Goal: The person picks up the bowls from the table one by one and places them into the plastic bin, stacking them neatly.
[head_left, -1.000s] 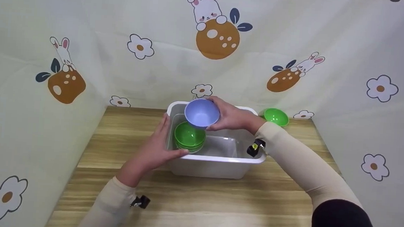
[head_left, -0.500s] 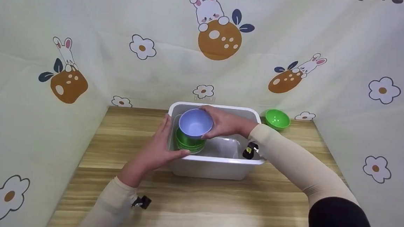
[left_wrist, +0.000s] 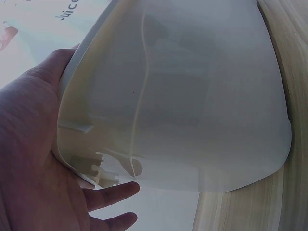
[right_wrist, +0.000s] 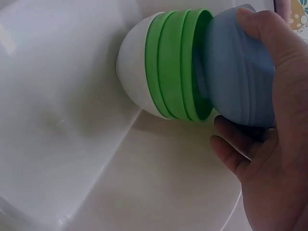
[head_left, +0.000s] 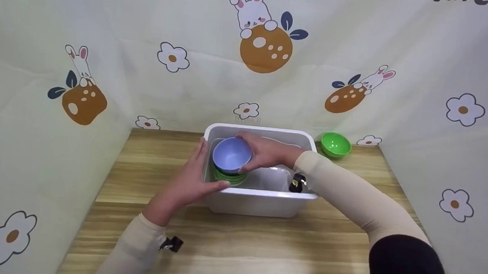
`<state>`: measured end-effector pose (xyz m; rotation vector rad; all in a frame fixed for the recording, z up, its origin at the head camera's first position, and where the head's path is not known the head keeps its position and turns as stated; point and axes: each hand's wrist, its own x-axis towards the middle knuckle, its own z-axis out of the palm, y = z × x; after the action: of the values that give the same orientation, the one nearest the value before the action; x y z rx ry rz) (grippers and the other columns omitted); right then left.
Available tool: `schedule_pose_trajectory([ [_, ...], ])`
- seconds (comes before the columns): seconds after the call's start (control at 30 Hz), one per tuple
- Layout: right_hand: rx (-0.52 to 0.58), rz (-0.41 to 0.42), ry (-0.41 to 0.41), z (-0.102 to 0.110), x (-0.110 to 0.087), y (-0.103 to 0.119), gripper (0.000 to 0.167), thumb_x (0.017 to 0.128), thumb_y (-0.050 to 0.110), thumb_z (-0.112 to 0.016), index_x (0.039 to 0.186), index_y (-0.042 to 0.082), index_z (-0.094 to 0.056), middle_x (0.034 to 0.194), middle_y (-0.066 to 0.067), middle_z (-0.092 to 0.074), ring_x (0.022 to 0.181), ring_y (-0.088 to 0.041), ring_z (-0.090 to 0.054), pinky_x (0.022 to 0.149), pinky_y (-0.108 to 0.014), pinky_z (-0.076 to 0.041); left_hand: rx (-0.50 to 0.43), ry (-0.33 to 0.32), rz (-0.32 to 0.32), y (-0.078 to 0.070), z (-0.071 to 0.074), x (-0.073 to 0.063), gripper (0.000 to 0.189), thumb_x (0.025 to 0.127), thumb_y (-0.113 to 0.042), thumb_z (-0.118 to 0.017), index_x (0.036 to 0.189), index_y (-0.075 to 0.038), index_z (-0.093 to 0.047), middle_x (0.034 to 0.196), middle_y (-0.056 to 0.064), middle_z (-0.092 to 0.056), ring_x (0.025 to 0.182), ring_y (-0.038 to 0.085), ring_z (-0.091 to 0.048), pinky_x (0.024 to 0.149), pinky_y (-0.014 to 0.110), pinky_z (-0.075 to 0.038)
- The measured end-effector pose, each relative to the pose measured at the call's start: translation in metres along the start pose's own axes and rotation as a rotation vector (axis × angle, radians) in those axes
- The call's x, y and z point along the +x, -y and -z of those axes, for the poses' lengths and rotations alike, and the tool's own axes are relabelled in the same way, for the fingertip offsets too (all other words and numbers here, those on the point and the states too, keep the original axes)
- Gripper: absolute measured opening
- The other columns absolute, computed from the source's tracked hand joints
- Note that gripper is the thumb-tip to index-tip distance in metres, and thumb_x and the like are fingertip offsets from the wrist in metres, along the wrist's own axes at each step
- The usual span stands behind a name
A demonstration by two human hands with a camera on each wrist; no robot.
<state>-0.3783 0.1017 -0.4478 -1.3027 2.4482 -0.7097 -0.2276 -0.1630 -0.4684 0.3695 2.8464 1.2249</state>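
Note:
In the head view my right hand (head_left: 265, 152) grips a blue bowl (head_left: 231, 155) by its right side, its mouth facing up. Directly below it in a white plastic tub (head_left: 257, 203) stand several nested green bowls (right_wrist: 168, 65), with a white bowl (right_wrist: 132, 67) at the bottom. The right wrist view shows the blue bowl's base just at the mouth of the top green bowl. My left hand (head_left: 187, 176) rests at the tub's front left corner. Its straight thumb lies along the front rim, its fingers along the left side, as the left wrist view also shows.
Another green bowl (head_left: 335, 144) stands outside the tub at the back right. The tub is on a wood-grain table (head_left: 229, 246), enclosed by a printed cloth (head_left: 196, 87) at the back and sides.
My right hand has lowered the blue bowl, moving slightly left, down to the green stack, and now covers most of the top green bowl. The left hand keeps its place on the tub.

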Motion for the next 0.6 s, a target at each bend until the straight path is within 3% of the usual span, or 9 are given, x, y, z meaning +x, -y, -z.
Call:
schedule_pose_trajectory([
  [0.6,-0.151,-0.020,0.034,-0.012,0.006,0.001,0.106,0.087,0.060,-0.088,0.161,0.001,-0.040,0.144,-0.014,-0.060,0.128,-0.029,-0.063,0.112,-0.039,-0.053,0.026,-0.001,-0.005,0.000,0.000,-0.001,0.145,0.081,-0.085,-0.079,0.179,-0.014,0.002,0.186,0.008,0.008,0.163,0.050,-0.024,0.122,0.070,-0.038],
])
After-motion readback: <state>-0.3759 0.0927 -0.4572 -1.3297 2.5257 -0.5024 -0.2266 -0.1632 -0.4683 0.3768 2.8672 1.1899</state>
